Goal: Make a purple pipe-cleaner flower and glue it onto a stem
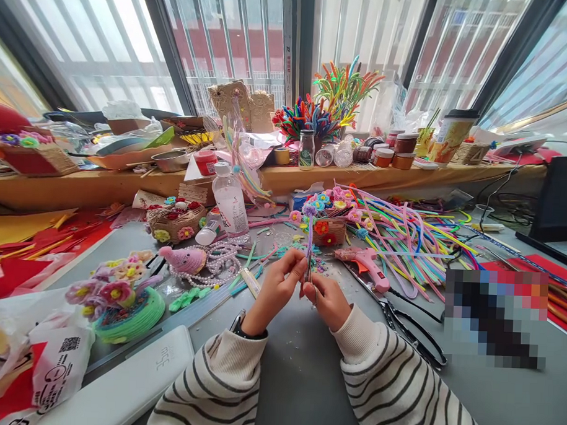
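My left hand and my right hand meet over the grey table, both pinched on the stem of a purple pipe-cleaner flower that stands upright between them. The flower head rises above my fingers, in front of a small woven basket of flowers. A pink glue gun lies just right of my right hand, and black scissors lie beyond it. I wear striped sleeves and a dark watch on the left wrist.
A spread of coloured pipe cleaners covers the right of the table. A clear bottle, a pink knitted animal with pearl beads, a green-rimmed flower basket and a white box sit to the left. Jars crowd the windowsill.
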A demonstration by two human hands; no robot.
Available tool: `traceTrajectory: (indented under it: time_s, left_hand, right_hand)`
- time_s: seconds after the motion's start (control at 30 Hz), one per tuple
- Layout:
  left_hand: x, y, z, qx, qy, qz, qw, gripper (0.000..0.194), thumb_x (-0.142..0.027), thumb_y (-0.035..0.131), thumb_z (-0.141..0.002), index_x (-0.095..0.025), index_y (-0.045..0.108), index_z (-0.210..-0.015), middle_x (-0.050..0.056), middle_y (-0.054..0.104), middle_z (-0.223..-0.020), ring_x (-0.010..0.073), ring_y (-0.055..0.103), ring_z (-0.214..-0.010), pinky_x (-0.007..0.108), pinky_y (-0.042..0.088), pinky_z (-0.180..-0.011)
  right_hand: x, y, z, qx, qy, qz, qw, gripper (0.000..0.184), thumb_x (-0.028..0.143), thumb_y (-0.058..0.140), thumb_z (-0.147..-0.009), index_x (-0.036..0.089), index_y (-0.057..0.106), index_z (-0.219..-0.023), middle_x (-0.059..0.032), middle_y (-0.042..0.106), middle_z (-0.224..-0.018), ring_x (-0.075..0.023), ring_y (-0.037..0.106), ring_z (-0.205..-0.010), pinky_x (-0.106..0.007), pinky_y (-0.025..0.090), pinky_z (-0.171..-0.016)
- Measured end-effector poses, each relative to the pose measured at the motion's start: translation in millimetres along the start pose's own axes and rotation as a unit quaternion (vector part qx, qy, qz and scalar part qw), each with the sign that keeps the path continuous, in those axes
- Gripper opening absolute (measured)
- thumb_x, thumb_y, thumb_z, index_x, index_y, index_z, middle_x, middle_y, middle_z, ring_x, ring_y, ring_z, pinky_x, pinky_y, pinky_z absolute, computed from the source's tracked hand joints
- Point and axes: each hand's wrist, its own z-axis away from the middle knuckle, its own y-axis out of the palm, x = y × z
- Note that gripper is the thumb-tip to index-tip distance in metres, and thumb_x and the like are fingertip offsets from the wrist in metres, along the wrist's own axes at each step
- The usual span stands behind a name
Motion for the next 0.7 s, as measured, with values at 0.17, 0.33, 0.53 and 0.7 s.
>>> traceTrajectory:
  time_s: [0.17,0.33,0.53,0.7]
  left_hand:
    - [-0.1,0.5,-0.2,0.021,0.001,-0.019,1.0,0.019,-0.03,0.038,-0.08,-0.017,0.041,-0.067,-0.002,0.039,-0.062,0.0092,0.036,-0.059,0.022,0.031,-0.055]
    - [0.1,0.7,-0.5,-0.005,0.002,-0.014,1.0,0.02,-0.031,0.038,-0.08,-0.017,0.041,-0.066,-0.002,0.04,-0.063,0.0097,0.037,-0.06,0.022,0.033,-0.057]
    - [0.8,0.4,-1.0,-0.033,-0.008,-0.025,0.999,0.018,-0.031,0.038,-0.08,-0.018,0.04,-0.067,-0.002,0.039,-0.062,0.0097,0.038,-0.06,0.022,0.033,-0.058]
    - [-0.7,1.0,-1.2,-0.005,0.005,-0.032,0.999,0.019,-0.03,0.038,-0.08,-0.017,0.04,-0.065,-0.002,0.04,-0.063,0.01,0.038,-0.061,0.022,0.032,-0.058]
  right_hand:
    - [0.1,-1.9,0.7,-0.033,-0.003,0.0,0.999,0.059,0.069,0.025,-0.069,0.016,0.046,-0.053,0.0008,0.042,-0.048,-0.0101,0.041,-0.051,-0.021,0.03,-0.046]
    - [0.7,-1.6,0.7,-0.029,0.001,-0.003,1.0,0.06,0.07,0.024,-0.069,0.016,0.046,-0.052,0.0014,0.042,-0.046,-0.0091,0.039,-0.048,-0.021,0.029,-0.045]
    - [1.0,-1.2,1.1,-0.009,0.001,0.01,1.0,0.061,0.071,0.024,-0.067,0.016,0.045,-0.051,0.0016,0.041,-0.046,-0.0091,0.039,-0.048,-0.021,0.028,-0.045]
    - [-0.2,-1.4,1.2,-0.021,0.002,0.013,1.0,0.06,0.069,0.025,-0.069,0.016,0.046,-0.051,0.0016,0.041,-0.046,-0.0091,0.039,-0.048,-0.021,0.028,-0.045]
